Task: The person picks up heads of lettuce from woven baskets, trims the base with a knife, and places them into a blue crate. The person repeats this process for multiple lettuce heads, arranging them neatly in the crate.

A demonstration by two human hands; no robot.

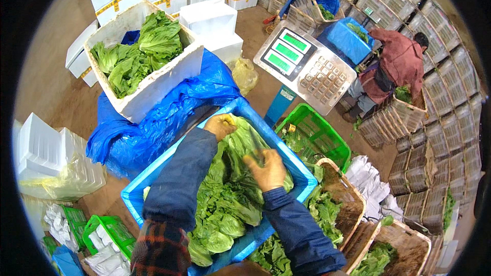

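A blue-lined crate (168, 160) stands before me, filled with heads of leafy lettuce (220, 207). At its far corner my left hand (219, 126) has its fingers curled on the edge of a large pale-green lettuce head (245, 132). My right hand (266, 169) is over the same head, closer to the crate's right side. From it a thin, dark, motion-blurred blade, apparently a knife (256, 140), points away from me over the leaves. Its handle is hidden in the fingers.
Beyond the crate, a white foam box (168, 78) of lettuce rests on blue plastic sheeting (168, 103). A digital scale (295, 51) rises at the right, near a green basket (333, 138) and brown crates (345, 207) with leaves. A co-worker (399, 61) bends over a crate (383, 120).
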